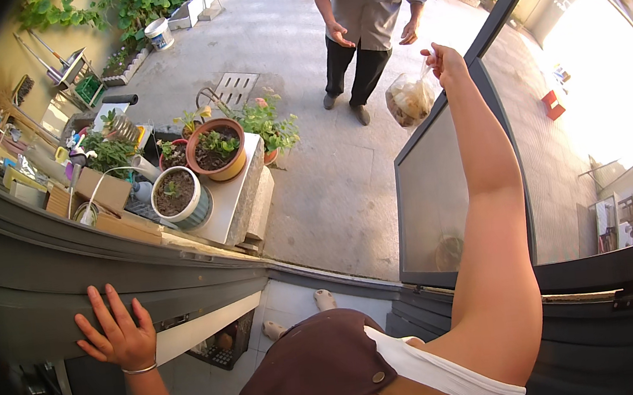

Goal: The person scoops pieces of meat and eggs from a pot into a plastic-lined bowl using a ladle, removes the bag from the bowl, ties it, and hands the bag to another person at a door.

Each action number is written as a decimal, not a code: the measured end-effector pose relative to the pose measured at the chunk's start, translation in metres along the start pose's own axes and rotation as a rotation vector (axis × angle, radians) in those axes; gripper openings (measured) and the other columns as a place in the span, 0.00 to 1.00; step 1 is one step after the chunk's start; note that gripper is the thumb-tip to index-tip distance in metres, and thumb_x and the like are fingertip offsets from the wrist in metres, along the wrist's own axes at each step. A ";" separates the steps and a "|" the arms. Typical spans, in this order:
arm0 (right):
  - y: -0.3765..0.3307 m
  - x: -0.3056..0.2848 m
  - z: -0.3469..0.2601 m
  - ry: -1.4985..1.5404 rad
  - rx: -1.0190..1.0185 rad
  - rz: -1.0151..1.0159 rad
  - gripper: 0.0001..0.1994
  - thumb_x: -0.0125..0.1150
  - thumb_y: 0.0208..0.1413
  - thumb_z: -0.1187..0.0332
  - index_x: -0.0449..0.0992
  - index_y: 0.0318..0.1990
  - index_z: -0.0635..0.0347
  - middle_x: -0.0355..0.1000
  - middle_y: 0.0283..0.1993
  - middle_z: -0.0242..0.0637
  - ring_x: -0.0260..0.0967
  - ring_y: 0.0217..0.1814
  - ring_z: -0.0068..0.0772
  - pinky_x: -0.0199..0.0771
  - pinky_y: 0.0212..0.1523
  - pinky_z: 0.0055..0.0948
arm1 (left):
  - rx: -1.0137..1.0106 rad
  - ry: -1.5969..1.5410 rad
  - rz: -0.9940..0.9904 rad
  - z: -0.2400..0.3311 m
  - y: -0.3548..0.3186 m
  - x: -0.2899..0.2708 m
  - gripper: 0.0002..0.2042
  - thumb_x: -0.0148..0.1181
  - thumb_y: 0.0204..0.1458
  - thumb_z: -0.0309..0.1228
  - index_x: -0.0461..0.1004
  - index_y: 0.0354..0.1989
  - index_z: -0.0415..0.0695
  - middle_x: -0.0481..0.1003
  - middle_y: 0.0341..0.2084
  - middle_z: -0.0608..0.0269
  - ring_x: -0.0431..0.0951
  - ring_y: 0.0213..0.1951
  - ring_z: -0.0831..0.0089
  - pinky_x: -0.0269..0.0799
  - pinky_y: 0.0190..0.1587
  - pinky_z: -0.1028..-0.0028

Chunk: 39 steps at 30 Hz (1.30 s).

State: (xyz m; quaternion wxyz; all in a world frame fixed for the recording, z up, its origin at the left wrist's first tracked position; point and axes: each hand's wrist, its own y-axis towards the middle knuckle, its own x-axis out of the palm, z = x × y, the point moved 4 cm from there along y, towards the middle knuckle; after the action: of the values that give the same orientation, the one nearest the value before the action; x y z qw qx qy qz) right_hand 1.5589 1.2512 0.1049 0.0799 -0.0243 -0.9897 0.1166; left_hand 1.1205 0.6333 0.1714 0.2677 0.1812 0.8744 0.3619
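Observation:
My right arm stretches out through the doorway, and my right hand (pixel 447 65) is closed on the gathered top of a clear plastic bag (pixel 408 99). Pale and brownish contents show through the plastic, but I cannot make out what they are. The bag hangs in the air beside the glazed door. On the left, my left hand (pixel 119 335) lies with its fingers spread against the dark grey door frame (pixel 40 307). A person in a grey shirt (pixel 369 4) faces me outside, one hand (pixel 341 36) held forward, apart from the bag.
The opened glazed door (pixel 431 192) stands to the right. Left of the doorway, a white ledge (pixel 236 207) carries a terracotta flowerpot (pixel 223 165), a white pot (pixel 192 212) and assorted clutter. A drain cover (pixel 236 88) lies in the concrete yard. A red box (pixel 553 105) shows at the far right.

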 end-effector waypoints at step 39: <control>0.042 0.031 0.045 0.032 0.168 -0.031 0.27 0.40 0.64 0.42 0.81 0.38 0.53 0.78 0.36 0.23 0.61 0.29 0.16 0.55 0.25 0.22 | 0.029 0.063 -0.005 0.003 -0.001 0.003 0.18 0.47 0.61 0.46 0.78 0.51 0.55 0.69 0.60 0.67 0.56 0.67 0.51 0.36 0.69 0.56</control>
State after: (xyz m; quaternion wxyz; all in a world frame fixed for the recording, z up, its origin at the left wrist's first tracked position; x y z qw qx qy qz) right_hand 1.5218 1.2844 0.0569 0.0994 -0.0041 -0.9752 0.1975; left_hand 1.1200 0.6357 0.1681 0.2386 0.1714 0.8880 0.3537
